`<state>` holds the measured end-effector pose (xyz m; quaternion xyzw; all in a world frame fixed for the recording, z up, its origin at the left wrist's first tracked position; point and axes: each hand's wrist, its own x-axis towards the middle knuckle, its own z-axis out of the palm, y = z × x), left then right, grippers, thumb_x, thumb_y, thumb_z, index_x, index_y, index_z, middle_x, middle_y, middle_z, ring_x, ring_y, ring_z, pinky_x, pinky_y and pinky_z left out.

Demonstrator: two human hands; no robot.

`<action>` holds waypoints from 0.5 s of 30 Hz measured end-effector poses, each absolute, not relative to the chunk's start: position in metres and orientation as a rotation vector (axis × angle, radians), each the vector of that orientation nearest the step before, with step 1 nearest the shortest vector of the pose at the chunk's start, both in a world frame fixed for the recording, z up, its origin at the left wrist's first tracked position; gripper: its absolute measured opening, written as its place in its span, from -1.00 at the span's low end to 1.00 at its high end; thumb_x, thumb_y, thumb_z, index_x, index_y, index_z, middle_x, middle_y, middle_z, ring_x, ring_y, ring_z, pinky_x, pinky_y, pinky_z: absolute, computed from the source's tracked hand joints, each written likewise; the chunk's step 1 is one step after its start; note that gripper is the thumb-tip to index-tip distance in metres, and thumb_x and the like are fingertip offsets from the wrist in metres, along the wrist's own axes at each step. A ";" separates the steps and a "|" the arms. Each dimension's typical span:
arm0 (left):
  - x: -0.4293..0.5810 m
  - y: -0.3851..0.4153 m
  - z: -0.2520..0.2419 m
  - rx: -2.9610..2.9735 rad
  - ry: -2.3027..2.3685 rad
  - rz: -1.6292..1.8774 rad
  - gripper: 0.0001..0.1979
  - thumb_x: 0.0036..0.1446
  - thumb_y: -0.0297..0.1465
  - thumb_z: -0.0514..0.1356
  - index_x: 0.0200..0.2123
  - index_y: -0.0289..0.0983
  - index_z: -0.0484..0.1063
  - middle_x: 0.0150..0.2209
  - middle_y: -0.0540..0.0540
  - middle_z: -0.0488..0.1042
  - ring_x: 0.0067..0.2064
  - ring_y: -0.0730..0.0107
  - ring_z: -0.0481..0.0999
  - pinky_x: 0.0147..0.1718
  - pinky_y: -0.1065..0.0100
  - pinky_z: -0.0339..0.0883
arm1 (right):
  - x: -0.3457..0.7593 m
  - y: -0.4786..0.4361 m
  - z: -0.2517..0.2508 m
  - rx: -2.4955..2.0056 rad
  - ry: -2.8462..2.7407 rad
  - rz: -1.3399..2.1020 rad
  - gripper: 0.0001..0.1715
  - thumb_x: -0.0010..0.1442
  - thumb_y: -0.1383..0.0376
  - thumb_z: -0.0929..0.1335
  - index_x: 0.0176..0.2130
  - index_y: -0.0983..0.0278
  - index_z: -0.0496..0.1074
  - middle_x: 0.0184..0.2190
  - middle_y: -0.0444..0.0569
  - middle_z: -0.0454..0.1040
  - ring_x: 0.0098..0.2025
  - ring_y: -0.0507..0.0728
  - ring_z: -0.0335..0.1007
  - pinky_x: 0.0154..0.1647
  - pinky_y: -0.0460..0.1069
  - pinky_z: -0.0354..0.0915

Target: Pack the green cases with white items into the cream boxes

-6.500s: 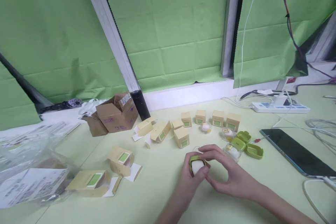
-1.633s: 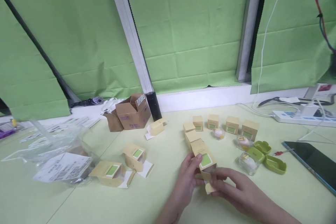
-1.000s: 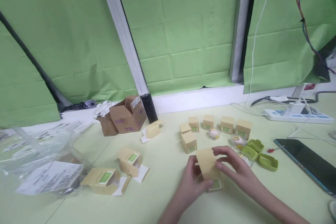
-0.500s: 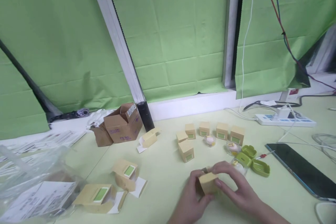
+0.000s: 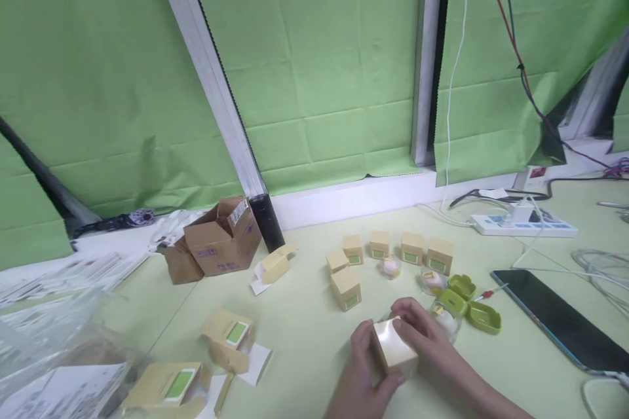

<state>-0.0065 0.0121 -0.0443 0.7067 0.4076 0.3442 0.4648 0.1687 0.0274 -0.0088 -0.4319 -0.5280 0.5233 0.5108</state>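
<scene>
A small yellowish cardboard box [image 5: 394, 344] is held between both hands just above the table, its top face shining. My left hand [image 5: 361, 366] grips its left side, with the thumb at the lower edge. My right hand [image 5: 427, 334] is closed round its right and far side, thumb on the top edge. Behind the hands stand several closed boxes of the same kind, one of them [image 5: 346, 288] nearest the held box. Past my right hand lie small clear-wrapped pinkish and white items [image 5: 433, 280] and olive-green molded cases [image 5: 484, 315].
Opened small boxes [image 5: 228, 338] lie to the left, near a clear plastic bag [image 5: 63, 353]. Farther back are a brown carton [image 5: 223, 236] and a black cylinder [image 5: 266, 222]. A phone or tablet [image 5: 560, 314], a power strip [image 5: 523, 226] and loose cables are on the right.
The box has been turned in my hands, so a broad shiny face now points up. My right fingers have shifted from its top to its far side. The view has moved slightly.
</scene>
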 end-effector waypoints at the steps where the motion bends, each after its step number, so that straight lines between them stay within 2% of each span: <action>1: -0.006 0.013 -0.047 1.742 1.010 0.846 -0.28 0.00 -0.42 0.18 0.16 -0.27 -0.15 0.22 -0.34 0.04 0.22 0.09 0.09 0.17 0.10 -0.03 | 0.168 0.027 -0.009 -1.050 -1.261 1.261 -0.67 0.06 0.03 0.34 -0.34 0.23 0.32 -0.49 -0.17 0.36 -0.43 0.08 0.33 -0.45 -0.06 0.25; 4: -0.005 0.014 -0.053 1.729 1.044 0.874 -0.29 -0.01 -0.42 0.18 0.15 -0.28 -0.14 0.19 -0.34 0.11 0.20 0.10 0.13 0.15 0.11 0.00 | 0.168 0.025 -0.004 -1.091 -1.326 1.246 -0.66 0.09 0.01 0.31 -0.35 0.23 0.38 -0.48 -0.15 0.40 -0.41 0.10 0.36 -0.43 -0.05 0.27; 9: -0.006 0.013 -0.048 1.739 0.998 0.853 -0.28 0.02 -0.42 0.17 0.16 -0.29 -0.19 0.21 -0.35 0.09 0.21 0.15 0.12 0.17 0.13 -0.02 | 0.171 0.023 0.007 -1.094 -1.471 1.121 -0.63 0.12 0.01 0.29 -0.34 0.25 0.43 -0.34 -0.06 0.45 -0.24 0.16 0.39 -0.22 0.01 0.30; 12: -0.008 0.011 -0.043 1.749 1.026 0.831 -0.27 0.04 -0.37 0.17 0.18 -0.29 -0.18 0.23 -0.35 0.03 0.23 0.15 0.09 0.17 0.12 -0.04 | 0.172 0.025 0.005 -1.153 -1.430 1.164 -0.60 0.10 -0.02 0.30 -0.35 0.26 0.44 -0.39 -0.06 0.48 -0.30 0.16 0.40 -0.29 0.00 0.32; 15: -0.006 0.009 -0.038 1.757 1.034 0.822 -0.33 0.03 -0.35 0.18 0.17 -0.27 -0.05 0.21 -0.29 0.09 0.22 0.14 0.10 0.18 0.15 -0.06 | 0.171 0.027 -0.005 -1.158 -1.414 1.173 -0.59 0.06 -0.04 0.32 -0.33 0.24 0.44 -0.39 -0.06 0.49 -0.30 0.18 0.43 -0.31 0.02 0.35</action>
